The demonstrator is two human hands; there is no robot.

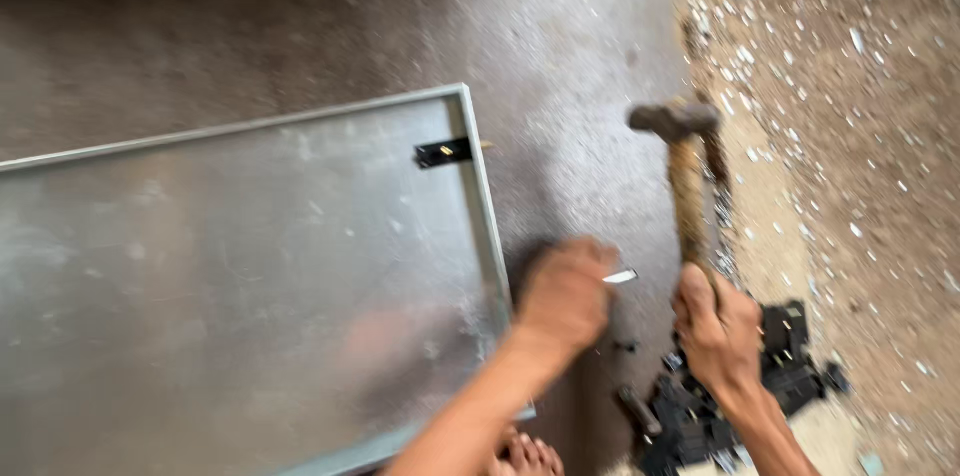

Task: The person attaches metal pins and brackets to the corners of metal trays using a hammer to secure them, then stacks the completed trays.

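— Bare concrete floor (590, 46) ran under everything, with pale chips scattered over the dirt to the right. What was each hand doing?

— Right hand (718, 328) was closed around the wooden handle of a hammer (685, 176), head raised. Left hand (565, 291) was curled, pinching a small metal pin (621, 277) just beside the rim of the shallow metal tray (250, 286).

— And the step in hand?

— Setting a fastener near the tray's edge, I judged. A black clip (443, 152) already sat further along that rim. Striking next would have called for a steady pin and fingers kept clear.
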